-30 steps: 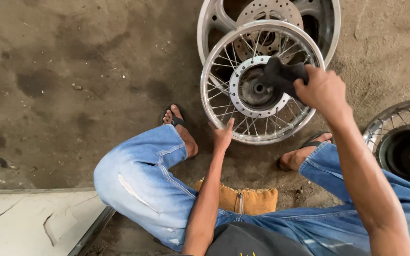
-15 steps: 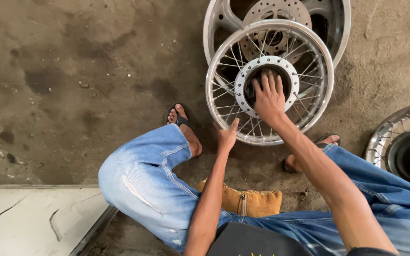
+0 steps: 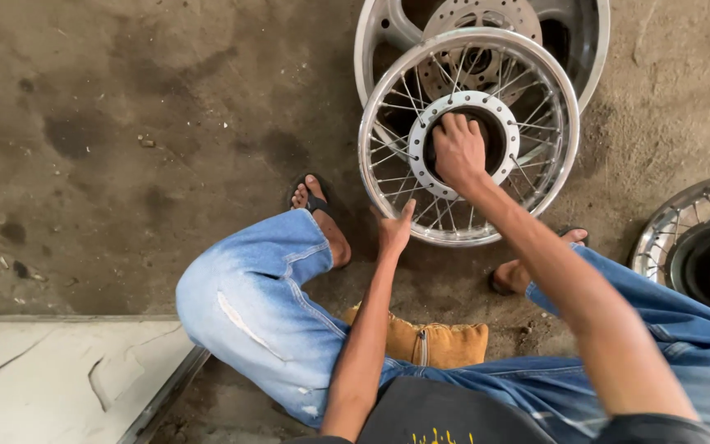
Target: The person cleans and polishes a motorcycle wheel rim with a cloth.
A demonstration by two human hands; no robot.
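Right hand (image 3: 458, 152) curled, seemingly gripping the spoked wheel (image 3: 388, 136) hub; left hand (image 3: 394, 232) steadies rim.

Right hand (image 3: 458, 150) reaches forward, left hand (image 3: 394, 231) open.

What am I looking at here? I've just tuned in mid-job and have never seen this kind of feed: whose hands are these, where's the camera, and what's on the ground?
There is no machine: a person works with bare hands, and the one camera sits on their head, looking down. So you see their own arms and blue-jeaned knees as they crouch on a stained concrete floor. The right hand presses into the hub of a spoked wheel lying flat. The left hand steadies that wheel's near rim. Behind it lies a cast wheel with a brake disc, and another spoked wheel sits at the right edge. Neither hand holds a tool.
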